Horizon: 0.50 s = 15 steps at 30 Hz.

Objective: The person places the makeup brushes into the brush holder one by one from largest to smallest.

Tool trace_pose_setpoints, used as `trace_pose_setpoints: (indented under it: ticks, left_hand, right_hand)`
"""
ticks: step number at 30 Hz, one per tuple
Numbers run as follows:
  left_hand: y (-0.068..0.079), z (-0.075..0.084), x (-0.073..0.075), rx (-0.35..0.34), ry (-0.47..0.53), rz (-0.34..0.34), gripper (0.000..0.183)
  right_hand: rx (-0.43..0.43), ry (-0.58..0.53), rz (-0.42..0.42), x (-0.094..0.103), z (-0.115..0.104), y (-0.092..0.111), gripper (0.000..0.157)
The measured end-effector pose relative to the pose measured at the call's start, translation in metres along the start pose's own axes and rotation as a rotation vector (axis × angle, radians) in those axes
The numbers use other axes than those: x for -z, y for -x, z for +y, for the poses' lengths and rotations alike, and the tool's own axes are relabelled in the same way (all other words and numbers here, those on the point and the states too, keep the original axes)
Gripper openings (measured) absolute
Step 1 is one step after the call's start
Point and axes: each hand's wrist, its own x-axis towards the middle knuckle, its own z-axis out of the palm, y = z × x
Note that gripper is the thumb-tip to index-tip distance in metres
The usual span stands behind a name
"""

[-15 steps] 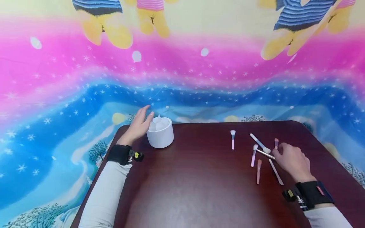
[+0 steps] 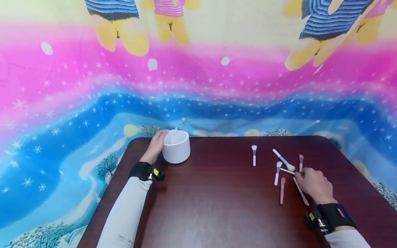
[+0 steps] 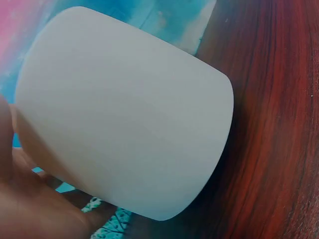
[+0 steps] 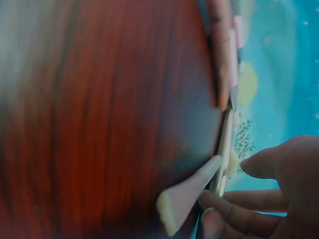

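A round white divided organizer (image 2: 176, 151) stands at the table's back left. My left hand (image 2: 156, 147) grips its left side; in the left wrist view the thumb (image 3: 6, 132) is at the rim and fingers pass behind the wall. Over on the right, my right hand (image 2: 315, 186) is low among several makeup brushes, its fingers at the end of a metallic-handled brush (image 2: 287, 171). The right wrist view shows its thumb (image 4: 259, 164) spread away from the fingers, which touch near that brush. A pale slant-tipped brush (image 4: 184, 199) lies just beside the fingers.
Around the right hand lie a white-handled brush (image 2: 281, 158), a pink-handled brush (image 2: 277, 174), a rose brush (image 2: 282, 191) and a small pink brush (image 2: 301, 162). Farther left lies another pink-handled brush (image 2: 254, 155). A printed cloth (image 2: 201, 100) hangs behind the dark table (image 2: 217, 206).
My left hand has come down from above the organizer's rim onto its left side. The right hand has shifted slightly left, toward the metallic-handled brush. The head view has tilted a little.
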Motion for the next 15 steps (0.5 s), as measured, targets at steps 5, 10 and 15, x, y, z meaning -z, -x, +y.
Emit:
trace_pose_setpoints:
  ticks: [5, 10, 15]
  left_hand:
    - [-0.006, -0.003, -0.005, 0.049, 0.092, -0.004, 0.051]
    - [-0.014, -0.007, -0.006, 0.131, 0.230, -0.012, 0.045]
    - [-0.018, -0.009, -0.011, 0.151, 0.300, -0.014, 0.041]
  right_hand:
    - [-0.021, 0.073, -0.047, 0.006, 0.011, -0.005, 0.036]
    - [-0.060, 0.068, -0.107, 0.013, 0.020, -0.011, 0.029]
    - [-0.101, 0.020, -0.142, 0.016, 0.031, -0.014, 0.040]
